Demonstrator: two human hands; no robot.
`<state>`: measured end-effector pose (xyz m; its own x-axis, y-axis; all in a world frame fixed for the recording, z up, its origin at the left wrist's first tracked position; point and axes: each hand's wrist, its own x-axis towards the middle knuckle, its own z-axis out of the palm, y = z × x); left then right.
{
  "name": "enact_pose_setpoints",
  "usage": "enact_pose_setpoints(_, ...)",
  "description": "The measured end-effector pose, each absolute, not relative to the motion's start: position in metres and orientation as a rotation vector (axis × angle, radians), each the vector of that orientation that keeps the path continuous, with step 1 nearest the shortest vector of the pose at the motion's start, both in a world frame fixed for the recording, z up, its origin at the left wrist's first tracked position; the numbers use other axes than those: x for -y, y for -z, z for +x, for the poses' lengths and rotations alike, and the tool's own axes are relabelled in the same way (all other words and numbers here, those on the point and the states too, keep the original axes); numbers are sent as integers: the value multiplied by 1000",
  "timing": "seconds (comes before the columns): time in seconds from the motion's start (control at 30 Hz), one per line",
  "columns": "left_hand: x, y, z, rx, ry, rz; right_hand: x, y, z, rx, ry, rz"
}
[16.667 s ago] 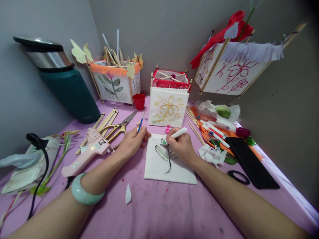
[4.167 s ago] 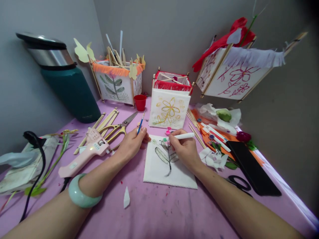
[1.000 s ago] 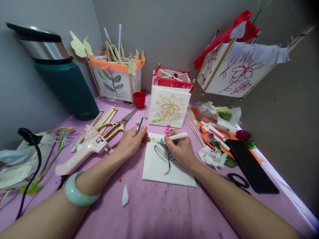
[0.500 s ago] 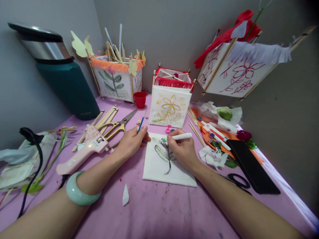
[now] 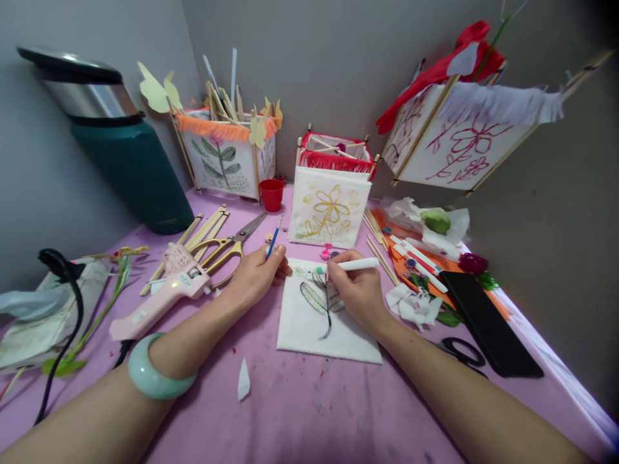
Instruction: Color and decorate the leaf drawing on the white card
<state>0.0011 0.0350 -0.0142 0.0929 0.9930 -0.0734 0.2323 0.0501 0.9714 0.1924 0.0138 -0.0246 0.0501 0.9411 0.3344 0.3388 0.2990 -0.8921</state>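
Observation:
A white marker [image 5: 355, 264] with a green tip end is pinched in my right hand [image 5: 358, 287], its point close over the top of a drawing. That drawing, a dark stem with green-grey leaves, is on a square white sheet [image 5: 309, 335] lying flat on the table. Beside the sheet's upper left corner rests my left hand [image 5: 256, 274], closed around a thin blue paintbrush [image 5: 275, 233] that points upward. My left fingertips reach the sheet's edge. Small pink and dark paint pots [image 5: 325, 251] sit just past the sheet, partly behind my right hand.
To the left lie a pink glue gun [image 5: 169, 293], gold-handled scissors [image 5: 232, 248] and wooden sticks [image 5: 213, 229], with a teal bottle [image 5: 130, 167] behind. A red cup [image 5: 271, 194] and decorated lanterns [image 5: 227, 161] stand at the back. Right: a black phone [image 5: 491, 322], crumpled paper [image 5: 416, 306], black-handled scissors [image 5: 464, 351].
The marker in my right hand has tilted flatter, and its tip has shifted slightly left and up over the drawing. My left hand and the brush have stayed put.

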Motion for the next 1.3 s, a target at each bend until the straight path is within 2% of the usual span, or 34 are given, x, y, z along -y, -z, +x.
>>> enact_pose_setpoints(0.33, -33, 9, -1, -1357, -1052, 1417, -19, 10, 215, 1234, -739, -1217)
enact_pose_setpoints(0.57, -34, 13, 0, -1298, -1024, 1376, -5, 10, 209, 1362, -867, -1248)
enact_pose_setpoints(0.97, -32, 10, 0, -1313, -969, 1375, -4, 20, 183, 1599, -658, -1297)
enact_pose_setpoints(1.3, -34, 12, 0, -1315, -958, 1361, -11, 14, 215, 1272, -628, -1298)
